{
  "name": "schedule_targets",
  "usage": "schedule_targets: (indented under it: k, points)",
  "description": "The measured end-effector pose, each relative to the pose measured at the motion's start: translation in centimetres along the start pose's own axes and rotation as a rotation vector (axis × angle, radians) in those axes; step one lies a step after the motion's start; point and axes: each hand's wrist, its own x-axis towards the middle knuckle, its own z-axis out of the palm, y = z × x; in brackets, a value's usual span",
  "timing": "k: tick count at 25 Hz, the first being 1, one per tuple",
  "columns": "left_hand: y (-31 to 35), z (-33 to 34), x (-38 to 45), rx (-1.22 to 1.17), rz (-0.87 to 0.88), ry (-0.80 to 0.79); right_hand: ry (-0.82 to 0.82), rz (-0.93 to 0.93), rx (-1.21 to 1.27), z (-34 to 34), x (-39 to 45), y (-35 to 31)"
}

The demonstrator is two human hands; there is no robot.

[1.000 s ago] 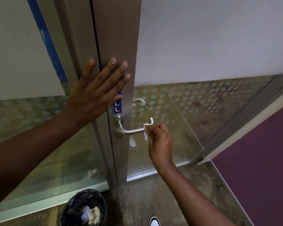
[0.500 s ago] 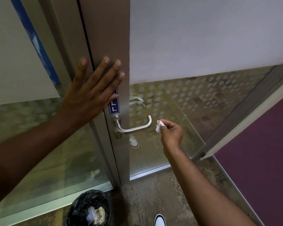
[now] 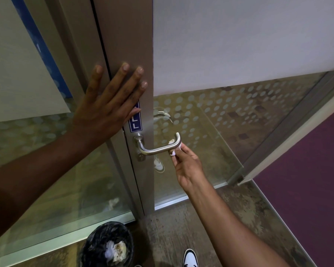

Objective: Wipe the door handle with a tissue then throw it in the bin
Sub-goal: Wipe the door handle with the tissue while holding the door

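A brushed-steel door handle [image 3: 154, 149] sticks out from the grey door frame [image 3: 127, 45] at mid-height. My right hand [image 3: 187, 166] pinches a small crumpled white tissue [image 3: 173, 151] and presses it against the handle's bent outer end, from below and behind. My left hand [image 3: 108, 105] lies flat, fingers spread, on the door frame above the handle, partly over a blue label [image 3: 135, 122]. A bin [image 3: 108, 245] lined with a black bag stands on the floor below, with crumpled paper inside.
The door has a glass panel [image 3: 220, 122] with frosted dots; another glass pane stands to the left. Purple carpet [image 3: 307, 180] lies at the right, mottled floor in front of the door. One white-and-black shoe [image 3: 190, 258] shows at the bottom edge.
My right hand had drawn away to the right with the tissue; now it is back at the handle's outer end. The left hand has stayed flat on the frame.
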Motion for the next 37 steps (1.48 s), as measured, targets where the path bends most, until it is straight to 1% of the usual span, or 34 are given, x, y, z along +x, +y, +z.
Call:
schedule_targets:
  k: [2, 4, 7, 9, 11, 14, 17, 19, 24, 27, 29, 33, 37]
  points:
    - [0.0, 0.1, 0.0, 0.011, 0.001, 0.008, 0.010, 0.037, -0.083, -0.5, -0.3, 1.0]
    - [0.1, 0.1, 0.0, 0.010, -0.003, 0.016, 0.029, 0.034, -0.258, -1.3, -0.6, 1.7]
    - [0.1, 0.2, 0.1, 0.008, -0.004, 0.018, 0.123, -0.116, -0.606, -2.6, -0.5, 1.5]
    - [0.1, 0.2, 0.1, 0.010, -0.005, 0.030, 0.154, -0.232, -0.813, -3.0, -0.3, 0.4]
    - [0.1, 0.2, 0.0, 0.002, -0.010, 0.033, 0.130, -0.309, -0.893, -2.9, -0.2, -0.9]
    - [0.1, 0.1, 0.1, -0.002, -0.012, 0.028, 0.045, -0.324, -0.863, -2.3, 0.1, -2.2]
    - [0.1, 0.0, 0.1, 0.009, -0.010, 0.030, 0.093, -0.370, -0.854, -1.9, 0.6, -2.8]
    - [0.1, -0.1, 0.1, 0.022, -0.006, 0.027, 0.097, -0.365, -0.747, -1.5, 0.8, -3.2]
    - [0.1, -0.1, 0.2, 0.017, -0.007, 0.020, -0.033, -0.155, -0.341, -0.5, 1.1, -3.2]
    - [0.1, -0.1, 0.2, 0.024, -0.010, 0.012, -0.021, -0.063, -0.150, -0.5, 1.1, -2.4]
    - [0.1, -0.2, 0.3, 0.021, -0.012, 0.004, -0.016, -0.014, -0.080, -0.5, 0.9, -1.7]
    - [0.1, -0.3, 0.4, 0.045, -0.001, -0.014, -0.018, 0.020, -0.023, -0.2, 0.0, 0.2]
    - [0.0, -0.6, 0.6, 0.045, 0.004, -0.029, -0.050, 0.010, -0.115, 0.1, -1.8, 3.7]
